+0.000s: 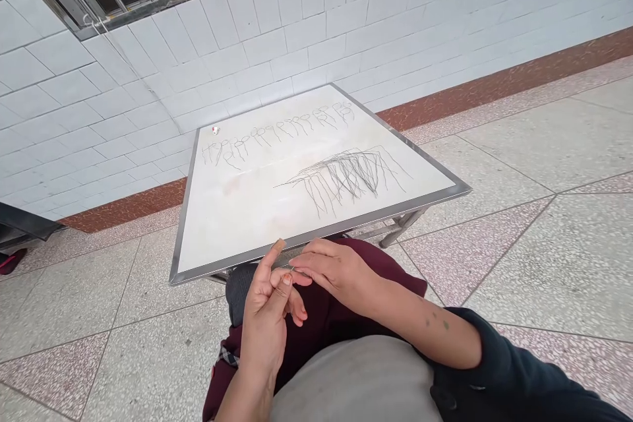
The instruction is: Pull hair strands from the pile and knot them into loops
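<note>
At a metal-edged white table (232,211): close finger work

Across its top, dark wires (353,175) are spread nearer, looped wires (242,143) in a row farther. Off its near edge, by the left hand (267,303), a fine pale strand (293,269) is pinched, its short visible length directed toward the adjacent right hand (341,270), whose grip cannot be told.

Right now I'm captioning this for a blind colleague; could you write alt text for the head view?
A person's left hand and right hand meet at a thin strand above their lap. In front, a grey-edged white table bears a row of looped strands and, nearer, a loose bunch of dark strands.
</note>
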The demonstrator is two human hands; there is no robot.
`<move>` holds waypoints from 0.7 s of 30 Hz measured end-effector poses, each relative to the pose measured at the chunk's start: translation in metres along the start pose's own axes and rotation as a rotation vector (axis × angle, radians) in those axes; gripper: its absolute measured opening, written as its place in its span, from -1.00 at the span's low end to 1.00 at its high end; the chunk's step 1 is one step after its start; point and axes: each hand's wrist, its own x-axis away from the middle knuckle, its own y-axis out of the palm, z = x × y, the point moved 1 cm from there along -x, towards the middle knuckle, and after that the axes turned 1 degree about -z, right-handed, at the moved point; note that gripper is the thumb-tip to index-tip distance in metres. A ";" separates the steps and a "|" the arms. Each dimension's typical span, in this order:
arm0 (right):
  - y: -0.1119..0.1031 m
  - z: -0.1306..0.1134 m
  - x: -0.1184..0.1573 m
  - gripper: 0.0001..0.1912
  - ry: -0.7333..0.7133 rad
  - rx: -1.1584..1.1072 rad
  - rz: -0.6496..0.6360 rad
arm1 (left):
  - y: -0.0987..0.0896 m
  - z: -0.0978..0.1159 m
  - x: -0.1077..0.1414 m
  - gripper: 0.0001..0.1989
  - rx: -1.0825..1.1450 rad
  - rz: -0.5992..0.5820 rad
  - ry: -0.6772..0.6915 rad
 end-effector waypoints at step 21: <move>0.002 -0.005 0.007 -0.80 0.037 -0.008 -0.042 | -0.009 0.001 -0.004 -0.50 -0.196 0.014 -0.007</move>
